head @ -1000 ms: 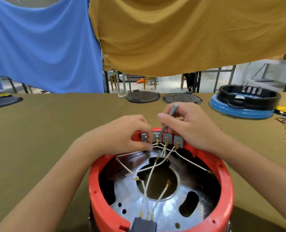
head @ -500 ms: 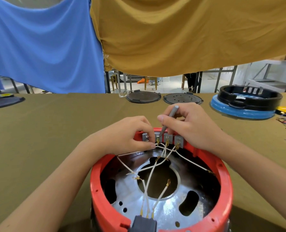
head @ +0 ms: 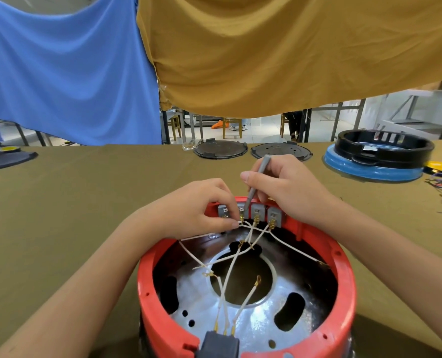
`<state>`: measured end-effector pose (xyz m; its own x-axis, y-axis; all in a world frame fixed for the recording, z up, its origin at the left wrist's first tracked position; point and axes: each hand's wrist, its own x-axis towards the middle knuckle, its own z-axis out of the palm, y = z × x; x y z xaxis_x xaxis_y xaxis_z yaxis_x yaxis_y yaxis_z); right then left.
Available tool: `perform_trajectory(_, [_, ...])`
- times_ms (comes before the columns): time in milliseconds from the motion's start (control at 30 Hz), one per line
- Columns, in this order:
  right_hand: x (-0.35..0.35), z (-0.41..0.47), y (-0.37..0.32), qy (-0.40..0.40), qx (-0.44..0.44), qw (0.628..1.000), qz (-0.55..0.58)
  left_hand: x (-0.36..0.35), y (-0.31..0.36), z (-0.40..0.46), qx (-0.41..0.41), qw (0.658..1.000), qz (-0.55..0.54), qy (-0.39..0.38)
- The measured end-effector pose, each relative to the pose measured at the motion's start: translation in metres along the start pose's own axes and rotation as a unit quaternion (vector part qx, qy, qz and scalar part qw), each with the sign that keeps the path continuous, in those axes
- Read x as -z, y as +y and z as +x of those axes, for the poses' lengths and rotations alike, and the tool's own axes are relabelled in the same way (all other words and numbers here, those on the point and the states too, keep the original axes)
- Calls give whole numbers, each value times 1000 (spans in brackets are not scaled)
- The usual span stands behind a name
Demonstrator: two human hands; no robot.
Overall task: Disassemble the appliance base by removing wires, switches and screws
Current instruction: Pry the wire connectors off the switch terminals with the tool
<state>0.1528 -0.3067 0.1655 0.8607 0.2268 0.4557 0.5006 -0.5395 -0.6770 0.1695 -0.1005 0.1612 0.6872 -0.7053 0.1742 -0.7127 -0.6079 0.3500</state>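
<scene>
round red plastic base (head: pixel 344 288), shiny metal inside; left hand (head: pixel 189 210) pinches white wires (head: pixel 243 224); right hand (head: pixel 284 187) clamped round a slim grey tool (head: pixel 256 184)

bright even daylight, wide-angle edge distortion

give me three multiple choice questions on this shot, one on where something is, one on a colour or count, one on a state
1. Where does the tip of the grey tool point?
A. at the grey switch blocks on the far rim
B. at the black connector on the near rim
C. at the round hole in the metal plate

2. What colour is the appliance base?
A. blue
B. red
C. black

3. What is the left hand doing?
A. lying flat on the table
B. holding the grey tool
C. pinching a white wire by the switches

Answers: 1 A, the tip meets the switch blocks. 2 B, its rim is red. 3 C, thumb and finger close on the white wire; the right hand holds the tool.
</scene>
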Motion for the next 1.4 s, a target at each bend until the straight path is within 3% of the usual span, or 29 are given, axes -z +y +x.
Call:
perform_trajectory(267, [0,-6,2,24,40,999,-25,0,0,0,-1,1000,-2,-1])
perform_trajectory(633, [-1,1,9,4,-22,999,40,0,1,-1,-6,1000,-5,2])
perform_trajectory(933, [-1,-2,9,22,10,999,24,-1,-1,1,-11,1000,-3,4])
perform_trajectory(1400, [-2,1,11,4,-14,999,48,0,-1,0,-8,1000,-4,1])
